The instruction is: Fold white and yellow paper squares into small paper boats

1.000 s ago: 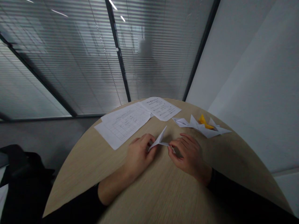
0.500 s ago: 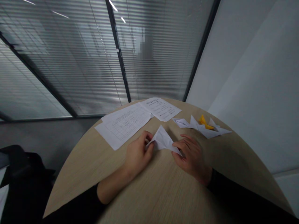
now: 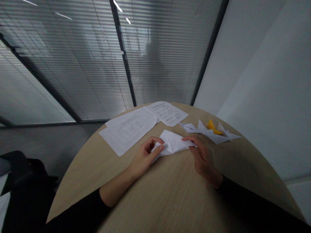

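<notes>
A folded piece of white paper with creases lies low over the table between my hands. My left hand pinches its left end between thumb and fingers. At the opposite end, my right hand grips the pointed corner, fingers on top and thumb underneath. Just beyond the right hand rest several white folded paper boats, with a smaller yellow paper boat sitting among them.
Printed sheets lie overlapping at the back left of the round wooden table. Behind the table stands a glass partition with blinds, and a pale wall rises on the right. A black chair is at lower left.
The folded paper has gone from a raised peak to a flatter, wider shape. My right hand has shifted right and slightly away from me; my left fingers now reach over the paper.
</notes>
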### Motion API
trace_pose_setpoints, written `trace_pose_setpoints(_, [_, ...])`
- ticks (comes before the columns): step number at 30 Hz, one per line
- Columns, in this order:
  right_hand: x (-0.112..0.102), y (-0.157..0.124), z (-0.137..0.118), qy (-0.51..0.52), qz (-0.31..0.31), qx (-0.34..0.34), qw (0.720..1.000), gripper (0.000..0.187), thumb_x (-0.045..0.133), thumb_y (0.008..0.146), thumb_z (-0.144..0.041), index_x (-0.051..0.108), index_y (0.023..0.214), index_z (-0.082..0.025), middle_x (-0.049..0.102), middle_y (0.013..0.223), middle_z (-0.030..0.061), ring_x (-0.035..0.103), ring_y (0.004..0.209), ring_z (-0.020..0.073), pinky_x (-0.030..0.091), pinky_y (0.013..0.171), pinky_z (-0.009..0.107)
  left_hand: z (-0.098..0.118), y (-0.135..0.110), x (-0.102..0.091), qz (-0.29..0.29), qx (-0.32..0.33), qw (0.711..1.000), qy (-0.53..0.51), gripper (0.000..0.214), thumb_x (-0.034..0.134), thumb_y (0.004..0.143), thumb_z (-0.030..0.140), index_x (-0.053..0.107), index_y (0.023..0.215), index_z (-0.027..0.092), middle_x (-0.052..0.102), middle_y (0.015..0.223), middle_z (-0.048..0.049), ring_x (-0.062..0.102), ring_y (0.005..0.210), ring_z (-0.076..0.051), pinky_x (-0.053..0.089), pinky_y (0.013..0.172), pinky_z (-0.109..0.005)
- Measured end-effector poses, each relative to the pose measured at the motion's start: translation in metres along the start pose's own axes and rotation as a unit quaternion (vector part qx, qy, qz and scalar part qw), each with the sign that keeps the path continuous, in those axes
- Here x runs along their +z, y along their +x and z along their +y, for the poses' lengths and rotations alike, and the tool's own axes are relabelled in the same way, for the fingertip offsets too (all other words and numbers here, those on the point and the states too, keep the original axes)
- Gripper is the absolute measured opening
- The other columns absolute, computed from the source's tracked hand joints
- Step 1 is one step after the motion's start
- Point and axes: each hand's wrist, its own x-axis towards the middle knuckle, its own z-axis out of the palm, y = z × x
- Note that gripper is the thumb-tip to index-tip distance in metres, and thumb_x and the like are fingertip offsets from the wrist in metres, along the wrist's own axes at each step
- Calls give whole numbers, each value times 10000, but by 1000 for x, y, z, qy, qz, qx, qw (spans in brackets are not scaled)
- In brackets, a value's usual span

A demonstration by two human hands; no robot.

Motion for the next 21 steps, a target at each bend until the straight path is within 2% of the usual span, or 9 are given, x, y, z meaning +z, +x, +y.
trace_pose_setpoints(3, [1, -1, -2, 24, -16, 8, 1000, 314, 502, 1124, -317, 761, 1303, -302, 840, 1267, 78, 802, 1190, 324, 652, 1020, 516, -5, 3, 3, 30, -12, 999, -1, 293, 817, 1007, 492, 767, 1119, 226, 730, 1015, -49, 638, 937, -225, 469, 807, -343])
trace_pose_setpoints(6, [6, 0, -2, 7, 10, 27, 1000, 225, 629, 1102, -371, 746, 1284, -308, 839, 1237, 83, 798, 1182, 332, 654, 1025, 522, -8, 4, 3, 32, -16, 999, -15, 303, 830, 998, 473, 774, 1177, 235, 740, 1005, -43, 632, 887, -206, 466, 750, -316])
trace_pose_setpoints(8, [10, 2, 0, -6, 27, 31, 999, 242, 689, 1070, -375, 731, 1300, -313, 834, 1241, 88, 797, 1170, 338, 656, 1029, 540, -7, 3, 2, 39, -14, 999, -20, 336, 857, 980, 462, 779, 1219, 240, 742, 997, -35, 629, 865, -194, 468, 743, -307])
trace_pose_setpoints(10, [12, 3, 2, -13, 33, 30, 999, 275, 707, 1052, -374, 719, 1320, -312, 825, 1255, 93, 794, 1165, 343, 658, 1029, 562, -4, 3, 2, 49, -21, 998, -31, 364, 857, 982, 492, 793, 1241, 244, 743, 973, -30, 618, 828, -184, 456, 714, -295])
trace_pose_setpoints(13, [11, 5, 5, -26, 37, 26, 999, 295, 711, 1048, -356, 716, 1340, -317, 814, 1251, 97, 788, 1163, 343, 655, 1029, 569, 0, 3, 2, 59, -55, 996, -46, 383, 779, 1030, 588, 844, 1171, 238, 755, 925, -42, 592, 755, -178, 410, 640, -282])
trace_pose_setpoints(15, [10, 6, 6, -33, 39, 16, 999, 283, 704, 1054, -335, 725, 1336, -315, 810, 1226, 92, 782, 1156, 334, 646, 1037, 565, 2, 4, 2, 65, -63, 995, -46, 376, 775, 1029, 589, 871, 1107, 234, 791, 952, -57, 622, 777, -189, 433, 652, -290])
trace_pose_setpoints(19, [8, 9, 3, -41, 38, -1, 998, 212, 692, 1076, -312, 755, 1279, -301, 814, 1217, 79, 773, 1173, 317, 624, 1068, 553, 1, 5, 1, 78, -49, 995, -48, 292, 853, 971, 505, 892, 1090, 241, 850, 1096, -78, 704, 920, -220, 514, 773, -322])
trace_pose_setpoints(21, [7, 10, 2, -51, 47, -10, 998, 181, 692, 1087, -310, 769, 1251, -305, 816, 1203, 74, 772, 1160, 310, 619, 1059, 539, -2, 5, 1, 72, -55, 995, -50, 302, 865, 962, 494, 893, 1134, 248, 848, 1077, -76, 696, 881, -207, 497, 741, -312])
